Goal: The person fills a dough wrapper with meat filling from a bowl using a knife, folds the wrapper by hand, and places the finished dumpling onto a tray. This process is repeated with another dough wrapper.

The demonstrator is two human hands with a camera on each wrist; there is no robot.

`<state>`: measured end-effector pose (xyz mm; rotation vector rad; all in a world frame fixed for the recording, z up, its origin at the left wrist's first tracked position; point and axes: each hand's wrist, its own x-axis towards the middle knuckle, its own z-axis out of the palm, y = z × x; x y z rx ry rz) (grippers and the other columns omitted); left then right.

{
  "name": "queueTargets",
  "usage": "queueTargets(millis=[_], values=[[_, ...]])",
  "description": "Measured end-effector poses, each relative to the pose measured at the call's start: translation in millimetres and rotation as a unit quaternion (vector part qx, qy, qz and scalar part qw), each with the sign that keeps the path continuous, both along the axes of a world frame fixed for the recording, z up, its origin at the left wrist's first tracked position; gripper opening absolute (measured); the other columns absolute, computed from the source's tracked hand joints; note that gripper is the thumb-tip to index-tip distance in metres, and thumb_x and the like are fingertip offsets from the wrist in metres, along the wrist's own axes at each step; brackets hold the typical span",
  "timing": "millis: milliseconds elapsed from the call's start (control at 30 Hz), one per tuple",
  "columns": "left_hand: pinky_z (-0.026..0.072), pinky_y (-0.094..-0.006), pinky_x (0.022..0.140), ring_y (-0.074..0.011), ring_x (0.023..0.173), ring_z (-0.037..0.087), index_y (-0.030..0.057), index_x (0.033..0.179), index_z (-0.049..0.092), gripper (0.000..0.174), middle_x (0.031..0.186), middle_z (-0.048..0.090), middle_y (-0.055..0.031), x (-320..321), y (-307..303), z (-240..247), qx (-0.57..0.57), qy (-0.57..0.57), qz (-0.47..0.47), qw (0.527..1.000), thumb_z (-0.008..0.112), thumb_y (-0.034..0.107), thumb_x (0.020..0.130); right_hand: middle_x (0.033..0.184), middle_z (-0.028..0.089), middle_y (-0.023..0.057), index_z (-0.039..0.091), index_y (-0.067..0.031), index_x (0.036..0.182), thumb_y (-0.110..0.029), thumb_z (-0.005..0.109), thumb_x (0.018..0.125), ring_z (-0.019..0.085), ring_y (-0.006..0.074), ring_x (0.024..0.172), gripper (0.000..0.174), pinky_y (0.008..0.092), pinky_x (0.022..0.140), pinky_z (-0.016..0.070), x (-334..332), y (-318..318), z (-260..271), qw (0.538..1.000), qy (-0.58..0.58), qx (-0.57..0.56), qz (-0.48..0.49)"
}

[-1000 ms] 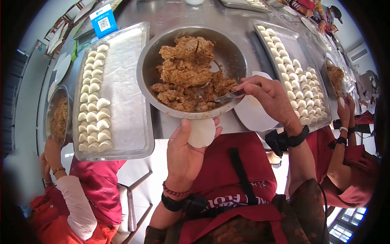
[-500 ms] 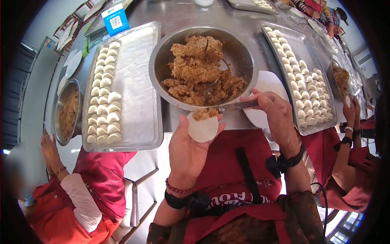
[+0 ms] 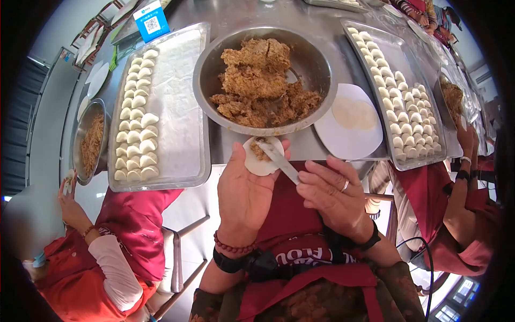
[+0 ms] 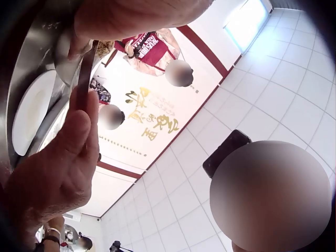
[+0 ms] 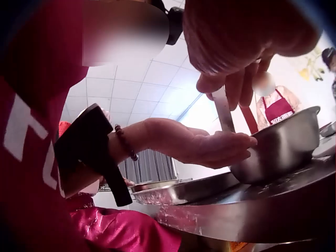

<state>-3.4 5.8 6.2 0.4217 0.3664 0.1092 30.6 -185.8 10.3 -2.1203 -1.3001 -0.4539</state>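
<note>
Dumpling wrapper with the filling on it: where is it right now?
Head view, centre: the dumpling wrapper lies on the fingers of the left hand, just below the near rim of the filling bowl, under the spatula in the right hand.

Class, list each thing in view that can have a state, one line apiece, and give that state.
wrapper, open and unfolded, a dab of filling on it
left hand, palm up, carrying the wrapper
right hand, gripping the spatula
spatula, tip on the filling
bowl, partly full
left tray, dumplings along one side only
right tray, mostly covered
</note>
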Motion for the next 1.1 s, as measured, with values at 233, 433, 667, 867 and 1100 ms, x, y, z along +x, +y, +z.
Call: queueTargets(millis=[233, 433, 667, 867, 1100], values=[[0.0379, -0.0563, 0.113, -0.0476, 0.128, 0.047, -0.0094, 0.134, 0.039, 0.051, 0.135, 0.050, -0.0274, -4, -1, 4, 0.001, 0.036, 0.024, 0.999, 0.028, 0.034, 0.109, 0.111, 0.072, 0.0099, 0.070, -0.0050, 0.105, -0.013, 0.075, 0.081, 0.065, 0.0261, 0.115, 0.025, 0.0438, 0.107, 0.0444, -9, -7, 3, 0.999, -0.005, -0.031, 0.040], [0.0361, -0.0584, 0.113, -0.0499, 0.130, 0.044, -0.0095, 0.127, 0.045, 0.051, 0.132, 0.052, -0.0272, -13, 11, -13, -0.056, 0.026, 0.032, 0.998, 0.030, 0.036, 0.108, 0.109, 0.073, 0.0089, 0.071, -0.0077, 0.103, -0.016, 0.076, 0.080, 0.065, 0.0278, 0.115, 0.025, 0.0429, 0.104, 0.0452, 0, -30, 8, 0.986, 0.154, 0.039, 0.047], [0.0429, -0.0520, 0.108, -0.0410, 0.122, 0.053, -0.0054, 0.126, 0.045, 0.049, 0.124, 0.055, -0.0223, -19, 3, -12, -0.048, 0.008, -0.016, 0.999, 0.030, 0.038, 0.108, 0.109, 0.073, 0.0066, 0.071, -0.0093, 0.102, -0.013, 0.078, 0.076, 0.065, 0.0262, 0.117, 0.028, 0.0417, 0.101, 0.0476, 2, -13, -7, 0.994, 0.097, 0.042, 0.031], [0.0344, -0.0595, 0.114, -0.0507, 0.130, 0.043, -0.0101, 0.125, 0.045, 0.055, 0.130, 0.051, -0.0283, -18, 8, -16, -0.063, 0.001, -0.001, 0.998, 0.029, 0.040, 0.108, 0.107, 0.073, 0.0054, 0.072, -0.0107, 0.097, -0.011, 0.079, 0.074, 0.065, 0.0257, 0.117, 0.024, 0.0407, 0.099, 0.0490, -1, -21, 4, 0.994, 0.088, 0.024, 0.067], [0.0333, -0.0596, 0.115, -0.0498, 0.131, 0.043, -0.0093, 0.127, 0.044, 0.055, 0.133, 0.051, -0.0293, -14, 5, -20, -0.087, 0.017, -0.007, 0.996, 0.029, 0.040, 0.108, 0.101, 0.075, 0.0064, 0.072, -0.0083, 0.098, -0.001, 0.071, 0.079, 0.067, 0.0310, 0.111, 0.021, 0.0404, 0.095, 0.0498, 26, -29, 14, 0.974, 0.153, 0.152, -0.066]])
